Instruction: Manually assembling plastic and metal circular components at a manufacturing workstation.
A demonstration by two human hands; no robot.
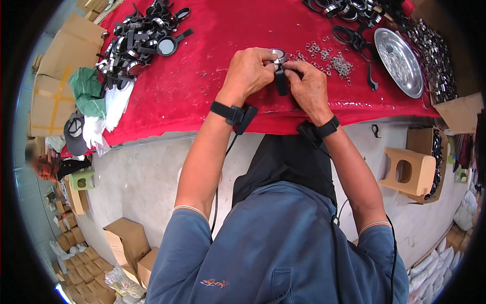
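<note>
Near the close edge of the red cloth-covered worktop (pixel 187 101), the left hand (pixel 248 72) and right hand (pixel 310 87) pinch a round silver-and-black piece with a black strap (pixel 281 84) from opposite sides, likely to keep it steady; beyond the right hand lie loose silver wire clips (pixel 341 66), probably spread there for easy reach

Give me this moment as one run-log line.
left hand: holding round silver-and-black piece with black tail; right hand: pinching same piece; nearby: small silver metal loops, oval silver metal tray; surface: red cloth
</note>
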